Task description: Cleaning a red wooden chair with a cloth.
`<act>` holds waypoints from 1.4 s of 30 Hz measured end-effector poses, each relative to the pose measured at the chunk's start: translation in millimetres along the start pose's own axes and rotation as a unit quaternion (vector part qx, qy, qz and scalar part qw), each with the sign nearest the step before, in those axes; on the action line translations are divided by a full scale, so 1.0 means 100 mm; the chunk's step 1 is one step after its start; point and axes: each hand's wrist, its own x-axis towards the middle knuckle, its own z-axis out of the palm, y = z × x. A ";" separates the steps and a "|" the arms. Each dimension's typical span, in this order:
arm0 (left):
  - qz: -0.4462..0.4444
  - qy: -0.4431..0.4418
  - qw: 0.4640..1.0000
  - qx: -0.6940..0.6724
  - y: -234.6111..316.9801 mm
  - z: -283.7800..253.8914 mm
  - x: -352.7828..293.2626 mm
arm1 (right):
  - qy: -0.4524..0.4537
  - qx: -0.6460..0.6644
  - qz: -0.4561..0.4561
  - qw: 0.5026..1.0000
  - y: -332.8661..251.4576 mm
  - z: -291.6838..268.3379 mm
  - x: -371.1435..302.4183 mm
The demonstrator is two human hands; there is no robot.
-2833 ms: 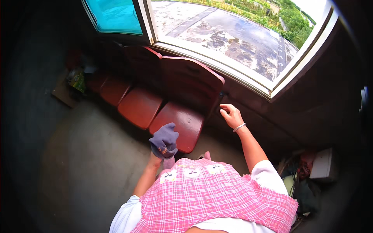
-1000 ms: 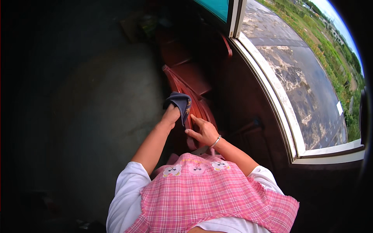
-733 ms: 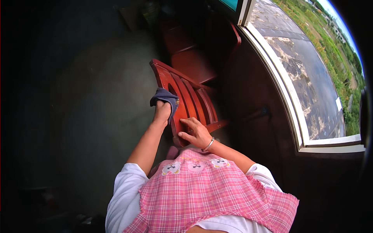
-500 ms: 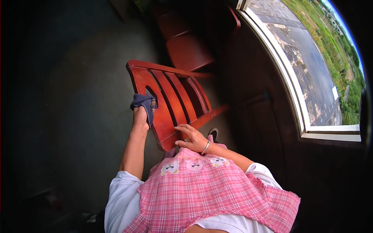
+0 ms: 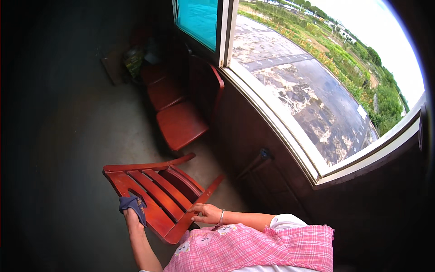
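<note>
A reddish-brown wooden chair (image 5: 156, 213) with a slatted back is tilted in front of me, its back top edge towards my left. My left hand (image 5: 132, 219) presses a dark blue cloth (image 5: 132, 206) against the chair's top rail, by the cut-out handle opening. Cloth covers most of those fingers, which are closed on it. My right hand (image 5: 206, 213) rests on the chair's near side rail with its fingers stretched out, a silver bangle on the wrist. I wear a pink checked apron (image 5: 244, 249), and the chair's lower end lies close to it.
Several red-brown chairs (image 5: 181, 124) stand in a row beyond, along a dark wall (image 5: 253, 149). A white-framed window (image 5: 290, 127) opens on the right, with a blue pane at its far end. Green bags or boxes (image 5: 133, 61) sit at the far end on the grey floor (image 5: 81, 136).
My view has swung up and to the right, so the chair and both hands sit lower and further left. More of the window and the chair row shows. The cloth remains at the chair's rail.
</note>
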 end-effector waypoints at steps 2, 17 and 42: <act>0.017 -0.024 1.000 0.009 0.03 0.05 -0.06 | -0.005 -0.015 -0.016 1.000 0.03 -0.11 -0.01; 0.020 -0.191 0.930 0.314 0.34 0.11 0.28 | 0.132 -0.082 -0.177 0.972 -0.78 -0.10 0.80; 0.402 0.030 0.665 0.629 0.00 -0.61 -0.85 | 0.184 -0.294 -0.324 0.880 -1.16 0.78 1.56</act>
